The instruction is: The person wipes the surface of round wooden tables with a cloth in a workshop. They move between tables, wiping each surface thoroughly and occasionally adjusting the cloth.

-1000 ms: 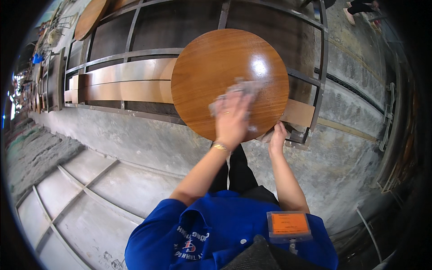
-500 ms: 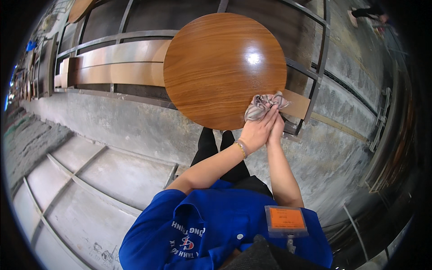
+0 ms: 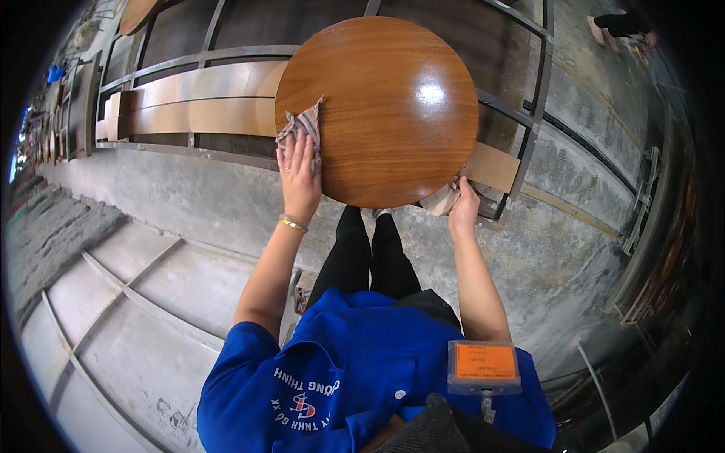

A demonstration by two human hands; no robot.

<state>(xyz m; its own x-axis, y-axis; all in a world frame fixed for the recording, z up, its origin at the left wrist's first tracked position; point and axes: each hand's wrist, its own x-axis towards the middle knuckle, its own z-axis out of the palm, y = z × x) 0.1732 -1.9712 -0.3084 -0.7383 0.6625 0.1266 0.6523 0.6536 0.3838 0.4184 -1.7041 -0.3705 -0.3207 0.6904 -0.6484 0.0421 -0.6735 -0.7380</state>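
Note:
A round brown wooden tabletop with a glossy grain lies before me. My left hand is at its left edge, fingers laid long over a striped cloth and holding it against the rim. A corner of that cloth sticks up onto the wood. At the lower right rim, my right hand is closed on a pale cloth, partly tucked below the tabletop's edge. The thumb side of my left hand is partly hidden.
Beneath the tabletop runs a dark metal frame. Flat wooden boards lie on it to the left, with a board end at the right. A person's legs show at the far right. Pale panels are at lower left.
My hands were together on the striped cloth at the lower right of the tabletop. My left hand has moved with it to the left edge; a pale cloth now shows in my right.

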